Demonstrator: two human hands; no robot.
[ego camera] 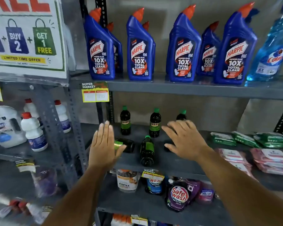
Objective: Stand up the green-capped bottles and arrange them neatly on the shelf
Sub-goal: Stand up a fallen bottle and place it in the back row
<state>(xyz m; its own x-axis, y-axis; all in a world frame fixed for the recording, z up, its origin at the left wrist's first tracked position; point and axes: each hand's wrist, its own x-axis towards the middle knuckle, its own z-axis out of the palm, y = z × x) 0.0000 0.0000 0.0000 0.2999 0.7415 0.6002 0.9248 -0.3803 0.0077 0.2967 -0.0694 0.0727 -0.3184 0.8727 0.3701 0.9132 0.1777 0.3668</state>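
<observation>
Shelf (pixel 178 162): grey metal rack, flat painted boards on perforated uprights

Sign (pixel 25 35): white laminated sheet, green border, reads "BUY 2", "GET 1 FREE", "LIMITED TIME OFFER"

Blue bottles (pixel 140 46): glossy plastic, angled necks, red-orange caps, label "HARPIC POWER PLUS 10X TOTAL CLEAN"; upright in a row on the board above

Pouch (pixel 180 195): soft purple pack, "Safe wash MATIC", on the board below

Left hand (pixel 103 144): open, fingers straight and close together, palm down, holding nothing, over the cap end of a lying bottle

Right hand (pixel 185 139): open, fingers spread, palm down, holding nothing, covering most of another dark bottle

Green-capped bottles: small dark round bottles, green labels, on the middle board; three upright at the back (pixel 125 121), (pixel 155 123), (pixel 181 115), two labels reading "SUNNY"; one lying at the front (pixel 147 150), cap toward the back; one lying on its side by the left hand (pixel 127 145)

Price tag (pixel 95 92): yellow-edged card, "SUPER MARKET", figures illegible
</observation>
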